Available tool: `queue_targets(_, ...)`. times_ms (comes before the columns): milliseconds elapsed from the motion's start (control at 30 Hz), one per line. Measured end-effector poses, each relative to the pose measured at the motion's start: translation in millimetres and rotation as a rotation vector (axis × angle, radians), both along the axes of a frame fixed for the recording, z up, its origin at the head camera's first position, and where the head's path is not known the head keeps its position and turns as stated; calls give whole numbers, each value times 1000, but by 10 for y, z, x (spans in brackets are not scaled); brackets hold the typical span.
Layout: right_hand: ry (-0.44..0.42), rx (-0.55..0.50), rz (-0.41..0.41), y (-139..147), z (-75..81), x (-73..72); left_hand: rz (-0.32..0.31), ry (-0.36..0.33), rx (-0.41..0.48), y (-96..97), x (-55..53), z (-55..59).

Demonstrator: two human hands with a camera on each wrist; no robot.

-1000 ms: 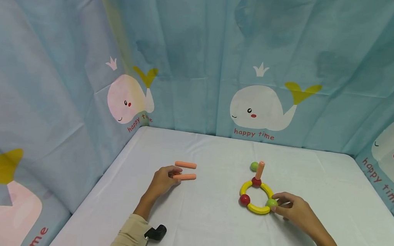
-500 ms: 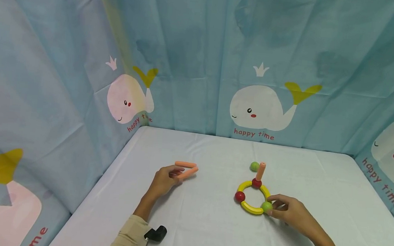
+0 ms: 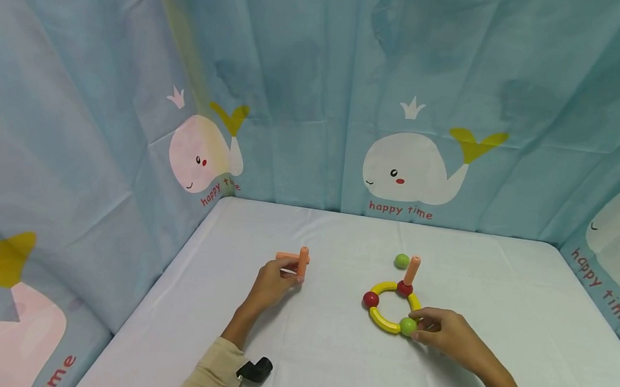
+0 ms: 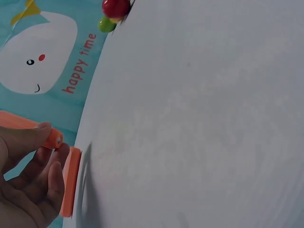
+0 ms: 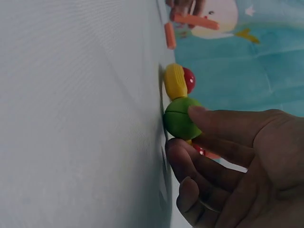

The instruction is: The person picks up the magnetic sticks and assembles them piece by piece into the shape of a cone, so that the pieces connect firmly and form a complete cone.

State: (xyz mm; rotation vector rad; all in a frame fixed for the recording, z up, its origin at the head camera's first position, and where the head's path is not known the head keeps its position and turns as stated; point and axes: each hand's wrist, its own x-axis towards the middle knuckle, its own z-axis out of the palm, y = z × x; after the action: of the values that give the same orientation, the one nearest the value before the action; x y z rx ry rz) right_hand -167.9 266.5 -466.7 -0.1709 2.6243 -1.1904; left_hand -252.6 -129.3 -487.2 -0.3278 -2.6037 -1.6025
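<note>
Pinching 1 of 3 orange rods (image 3: 303,262) — left hand (image 3: 272,283).

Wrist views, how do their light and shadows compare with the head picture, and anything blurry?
Head view: bright, fairly even, with a soft shadow by the right hand; left wrist view: dimmer, tablecloth greyish, a darker shadow beside the lying orange stick; right wrist view: also dim, a small glint on a red ball, the left hand soft in the background.
</note>
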Motion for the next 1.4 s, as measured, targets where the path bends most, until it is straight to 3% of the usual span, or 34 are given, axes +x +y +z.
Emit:
queue_targets(767,108,33,54,-228,-72,-52,-112,49,23,512,30,-40)
queue_targets(1400,54,42,-7,-333,-84,-79,-180,61,7,993,-49,-17)
